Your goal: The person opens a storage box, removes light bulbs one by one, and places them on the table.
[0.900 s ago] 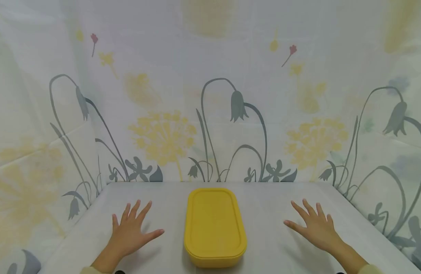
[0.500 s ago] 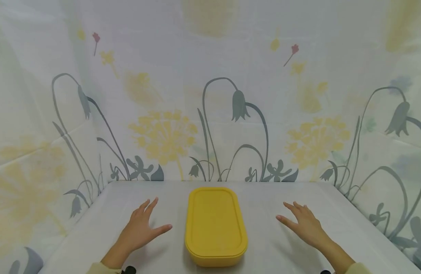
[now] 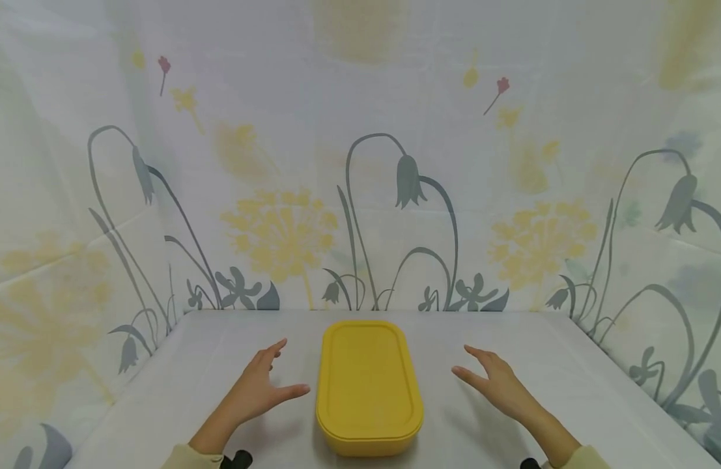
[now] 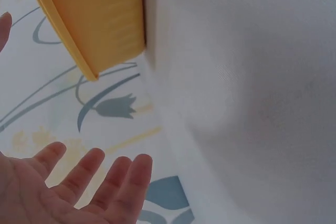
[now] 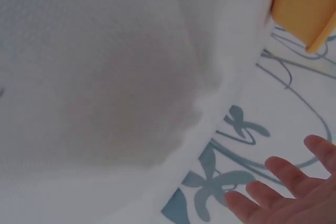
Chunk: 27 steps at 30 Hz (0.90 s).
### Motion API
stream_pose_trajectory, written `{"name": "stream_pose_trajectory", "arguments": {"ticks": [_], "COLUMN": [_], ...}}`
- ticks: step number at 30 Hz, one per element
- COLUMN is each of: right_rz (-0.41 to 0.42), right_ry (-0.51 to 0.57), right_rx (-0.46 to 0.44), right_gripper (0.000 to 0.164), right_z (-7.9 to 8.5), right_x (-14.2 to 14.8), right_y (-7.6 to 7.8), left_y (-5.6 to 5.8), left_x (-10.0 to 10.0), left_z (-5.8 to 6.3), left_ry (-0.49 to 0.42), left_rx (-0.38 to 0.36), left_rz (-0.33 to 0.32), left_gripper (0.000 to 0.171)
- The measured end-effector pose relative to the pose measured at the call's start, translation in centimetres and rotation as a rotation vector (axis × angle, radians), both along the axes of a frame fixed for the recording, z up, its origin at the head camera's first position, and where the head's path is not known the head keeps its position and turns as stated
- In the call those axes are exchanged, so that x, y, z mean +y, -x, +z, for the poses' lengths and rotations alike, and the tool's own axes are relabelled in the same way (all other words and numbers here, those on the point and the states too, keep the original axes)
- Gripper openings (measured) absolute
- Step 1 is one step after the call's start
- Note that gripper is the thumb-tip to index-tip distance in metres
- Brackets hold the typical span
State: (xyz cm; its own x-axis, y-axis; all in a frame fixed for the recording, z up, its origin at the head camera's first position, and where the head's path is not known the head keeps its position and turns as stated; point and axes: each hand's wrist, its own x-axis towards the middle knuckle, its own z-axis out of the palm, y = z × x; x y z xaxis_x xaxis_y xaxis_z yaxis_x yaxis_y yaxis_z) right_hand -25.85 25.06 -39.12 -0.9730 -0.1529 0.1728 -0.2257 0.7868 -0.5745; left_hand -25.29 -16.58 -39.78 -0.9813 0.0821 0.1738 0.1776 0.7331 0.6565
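A yellow lidded box (image 3: 369, 384), rounded at the corners, sits in the middle of the white table with its lid on. To its left my left hand (image 3: 257, 389) hovers over the tabletop, thumb pointing at the box but apart from it. My right hand (image 3: 494, 384) is held up on the other side, a wider gap from the box. In the left wrist view the box's ribbed side wall (image 4: 107, 14) shows above the spread fingers (image 4: 134, 182). The right wrist view catches a corner of the box and several loosely extended fingers (image 5: 286, 174). Neither hand holds anything.
The white table (image 3: 219, 332) ends against an upright cloth (image 3: 372, 85) printed with grey and yellow flowers, which also runs along both sides. A dark wrist device (image 3: 238, 460) shows at the left sleeve, another (image 3: 530, 463) at the right.
Both hands have moved inward toward the box, the left one to the right and the right one to the left. Their palms have turned to face each other. The box has stayed put.
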Motion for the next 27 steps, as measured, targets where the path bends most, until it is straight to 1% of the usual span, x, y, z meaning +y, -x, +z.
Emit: {"name": "stream_pose_trajectory", "arguments": {"ticks": [8, 13, 17, 20, 23, 27], "right_rz": [0.005, 0.012, 0.016, 0.016, 0.008, 0.012], "right_ry": [0.078, 0.116, 0.138, 0.156, 0.184, 0.237], "right_rx": [-0.046, -0.074, -0.089, -0.113, -0.140, -0.160], "right_gripper": [0.075, 0.075, 0.072, 0.070, 0.070, 0.069], "right_z": [-0.3, -0.6, -0.8, -0.9, -0.9, -1.1], "right_x": [-1.1, -2.2, -3.1, -3.6, -4.2, -4.8], "right_y": [0.6, 0.7, 0.8, 0.9, 0.9, 0.9], "left_y": [0.2, 0.2, 0.3, 0.4, 0.5, 0.6], "left_x": [1.1, 1.6, 2.0, 2.2, 2.4, 2.6], "left_z": [0.3, 0.1, -0.1, -0.2, -0.3, -0.4], "left_ry": [-0.153, -0.250, -0.320, -0.403, -0.483, -0.549], "left_rx": [-0.062, -0.120, -0.173, -0.212, -0.248, -0.285], "left_rz": [-0.055, -0.083, -0.099, -0.134, -0.188, -0.242], "left_gripper": [0.096, 0.093, 0.091, 0.091, 0.091, 0.090]}}
